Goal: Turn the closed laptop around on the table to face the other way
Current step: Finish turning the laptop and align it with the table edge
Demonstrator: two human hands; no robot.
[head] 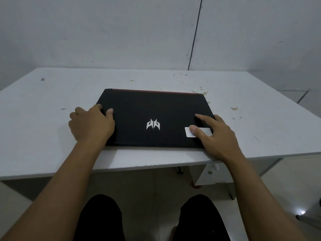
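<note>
A closed black laptop point(152, 110) lies flat on the white table point(52, 105), near its front edge. Its lid bears a silver logo and a white sticker at the right, and a red strip runs along its far edge. My left hand point(90, 123) grips the laptop's left side, thumb on the lid and fingers wrapped over the edge. My right hand point(214, 134) holds the right side, thumb and forefinger resting on the lid over the sticker.
The table stands against a pale wall point(121, 32) and shows stains at the back right. Its front edge point(139, 166) is just below the laptop. My knees in dark trousers point(104, 218) are under it, with a white drawer unit point(212, 174) at the right.
</note>
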